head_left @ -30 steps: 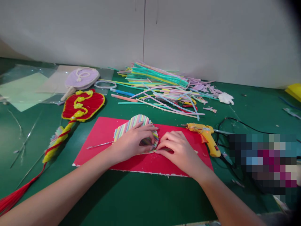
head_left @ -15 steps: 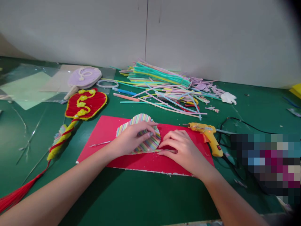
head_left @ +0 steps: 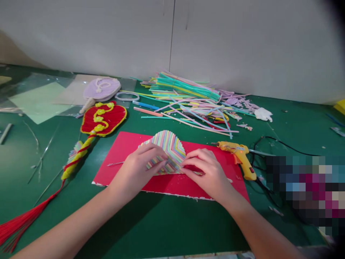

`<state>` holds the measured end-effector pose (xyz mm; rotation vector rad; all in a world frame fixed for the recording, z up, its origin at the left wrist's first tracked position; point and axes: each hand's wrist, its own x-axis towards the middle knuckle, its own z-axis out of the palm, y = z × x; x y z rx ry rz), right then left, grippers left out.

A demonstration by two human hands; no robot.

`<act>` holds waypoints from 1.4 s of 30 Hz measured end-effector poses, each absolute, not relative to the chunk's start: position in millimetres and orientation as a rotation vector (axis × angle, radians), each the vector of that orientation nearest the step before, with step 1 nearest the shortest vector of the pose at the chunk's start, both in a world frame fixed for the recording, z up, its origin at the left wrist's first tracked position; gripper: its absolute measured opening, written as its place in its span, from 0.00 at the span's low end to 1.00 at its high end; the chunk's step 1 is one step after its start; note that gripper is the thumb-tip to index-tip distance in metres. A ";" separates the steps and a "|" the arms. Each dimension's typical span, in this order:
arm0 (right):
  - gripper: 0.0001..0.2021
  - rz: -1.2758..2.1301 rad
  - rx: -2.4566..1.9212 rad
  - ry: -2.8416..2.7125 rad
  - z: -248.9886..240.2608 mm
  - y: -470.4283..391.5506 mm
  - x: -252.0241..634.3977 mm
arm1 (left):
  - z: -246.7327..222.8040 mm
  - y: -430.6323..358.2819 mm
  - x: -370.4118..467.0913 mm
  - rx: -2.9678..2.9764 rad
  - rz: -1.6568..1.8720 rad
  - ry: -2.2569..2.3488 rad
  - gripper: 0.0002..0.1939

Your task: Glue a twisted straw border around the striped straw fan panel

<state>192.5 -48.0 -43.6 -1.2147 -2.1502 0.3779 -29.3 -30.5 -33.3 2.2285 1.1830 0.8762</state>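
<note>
A fan-shaped panel of pastel striped pipe cleaners (head_left: pixel 169 144) lies on a red board (head_left: pixel 172 187) in front of me. My left hand (head_left: pixel 144 165) is over its left side, thumb and fingertips drawn together just above the stripes; whatever they hold is too small to make out. At the lower right edge of the panel, my right hand (head_left: pixel 206 169) pinches a thin pipe cleaner (head_left: pixel 198 173), most of which its fingers hide. A pair of metal tweezers (head_left: pixel 115 164) sticks out to the left of my left hand.
To the right lies a yellow hot glue gun (head_left: pixel 238 154) with a black cord. Behind the board are loose pipe cleaners (head_left: pixel 188 88) and a white crumpled tissue (head_left: pixel 263 114). At left are a red-and-yellow fan (head_left: pixel 104 120) with a red tassel (head_left: pixel 40 212) and a lilac fan (head_left: pixel 101 88).
My left hand has drawn back to the left and down, uncovering more of the panel's top, and its fingers have come closer together. My right hand stays at the lower right edge.
</note>
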 end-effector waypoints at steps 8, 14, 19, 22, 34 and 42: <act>0.12 0.308 -1.099 -2.218 -50.7 -66.8 160.5 | -66.1 -63.4 -46.1 2.431 0.852 1.213 0.09; 0.12 0.296 -1.057 -2.205 -64.7 -67.4 158.7 | -74.1 -60.1 -45.5 2.424 0.843 1.159 0.09; 0.11 0.320 -1.026 -2.212 -69.9 -64.8 162.3 | -73.5 -61.4 -44.8 2.372 0.854 1.168 0.07; 0.10 0.342 -1.020 -2.205 -71.4 -64.1 162.6 | -71.4 -61.2 -42.7 2.320 0.895 1.178 0.08; 0.08 0.429 -1.060 -2.108 -69.9 -64.2 160.0 | -44.7 -10.2 -37.0 2.077 0.610 1.121 0.04; 0.06 0.422 -1.081 -2.079 -68.7 -63.2 155.8 | -42.6 -1.7 -33.8 2.156 0.459 1.068 0.03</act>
